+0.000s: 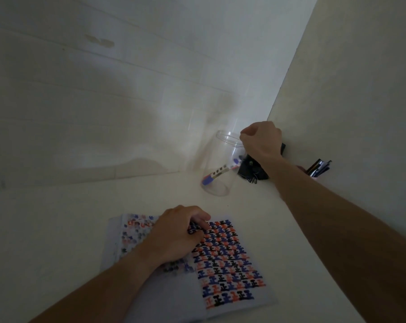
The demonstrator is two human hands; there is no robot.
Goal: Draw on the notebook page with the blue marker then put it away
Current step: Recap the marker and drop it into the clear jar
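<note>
An open notebook [232,297] lies on the pale table, its right page covered with rows of blue, red and black marks. My left hand [176,236] rests flat on the notebook near the fold, fingers curled, holding nothing. A clear plastic jar [220,145] stands beyond the notebook. Inside it the blue marker [218,173] leans at a slant, blue cap down at the jar's bottom. My right hand [261,138] hovers over the jar's rim on its right side, fingers curled in, and I see nothing in it.
A black crumpled object [251,171] lies just right of the jar, partly behind my right wrist. Further right, a holder with several dark pens [318,169] stands against the side wall [360,89]. A tiled wall [104,101] closes the table's far side.
</note>
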